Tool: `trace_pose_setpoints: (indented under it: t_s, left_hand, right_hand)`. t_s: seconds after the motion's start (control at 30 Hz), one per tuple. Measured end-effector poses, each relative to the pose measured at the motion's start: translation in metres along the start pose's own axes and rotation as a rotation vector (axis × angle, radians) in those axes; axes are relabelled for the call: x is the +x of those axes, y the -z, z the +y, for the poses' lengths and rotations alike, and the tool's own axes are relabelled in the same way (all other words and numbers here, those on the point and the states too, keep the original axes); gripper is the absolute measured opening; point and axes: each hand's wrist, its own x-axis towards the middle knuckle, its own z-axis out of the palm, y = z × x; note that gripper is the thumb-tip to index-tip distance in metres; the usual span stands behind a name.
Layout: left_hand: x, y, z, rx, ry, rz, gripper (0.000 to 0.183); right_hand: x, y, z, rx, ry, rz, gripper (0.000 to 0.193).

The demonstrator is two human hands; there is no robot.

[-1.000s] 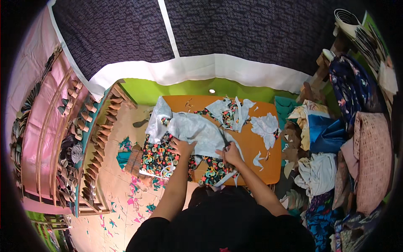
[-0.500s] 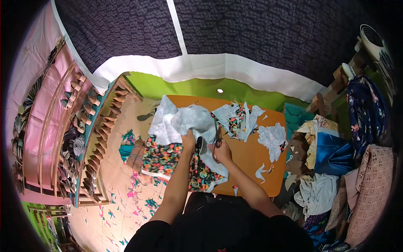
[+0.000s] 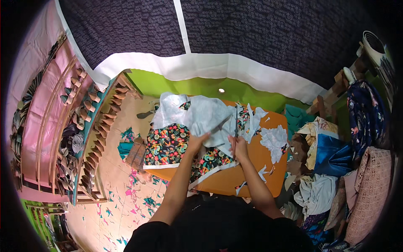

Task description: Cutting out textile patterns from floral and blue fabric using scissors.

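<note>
A black floral fabric with a pale grey-white backing (image 3: 210, 119) lies folded and rumpled across the orange table (image 3: 268, 179). Resting on its near part is my left hand (image 3: 197, 142), its fingers stretched toward the right over the cloth. My right hand (image 3: 240, 150) grips a pair of dark scissors (image 3: 236, 124) at the fabric's right side. The blades point away from me; whether they are apart is too small to tell. The printed side (image 3: 167, 145) shows at the left, with a white strip along its lower edge.
Cut scraps (image 3: 273, 140) lie on the table's right. Wooden shoe lasts (image 3: 100, 145) line a rack at the left. Coloured snippets (image 3: 130, 195) litter the floor. Piled cloth (image 3: 317, 193) and a blue shiny bundle (image 3: 333, 153) stand at the right. Dark patterned fabric (image 3: 268, 38) hangs ahead.
The bunched fabric has dropped and spread flatter toward the right. My left hand has loosened and shifted slightly right; my right hand, with the scissors, has moved right.
</note>
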Motion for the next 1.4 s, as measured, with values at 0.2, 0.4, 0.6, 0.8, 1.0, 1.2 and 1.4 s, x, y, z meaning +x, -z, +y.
trace_pose_setpoints:
  t_s: [0.2,0.4,0.6,0.8,1.0,1.2,1.4]
  left_hand:
    - [-0.039,0.042,-0.092,-0.578,0.23,0.072,0.047]
    - [-0.092,0.053,-0.076,-0.607,0.307,-0.015,0.03]
    - [-0.117,0.075,-0.088,-0.314,0.469,0.032,0.053]
    - [-0.133,0.105,-0.106,-0.336,0.208,0.046,0.052]
    - [-0.149,0.099,-0.049,0.235,0.036,-0.062,0.033]
    - [-0.143,0.098,-0.085,0.46,0.227,-0.1,0.036]
    - [-0.161,0.101,-0.092,0.386,-0.086,-0.029,0.035]
  right_hand:
    - [-0.062,0.012,0.048,-0.05,0.131,-0.2,0.028]
    - [-0.153,0.009,0.043,0.025,-0.277,-0.588,0.031]
    - [-0.2,-0.018,0.071,-0.084,-0.373,-0.62,0.041]
    - [-0.226,-0.039,0.052,-0.133,-0.239,-0.433,0.043]
    - [-0.159,-0.048,0.052,-0.299,0.172,-0.155,0.039]
    - [-0.055,-0.089,-0.02,-0.527,0.299,-0.03,0.049]
    - [0.036,-0.115,-0.04,-0.75,0.447,0.098,0.053]
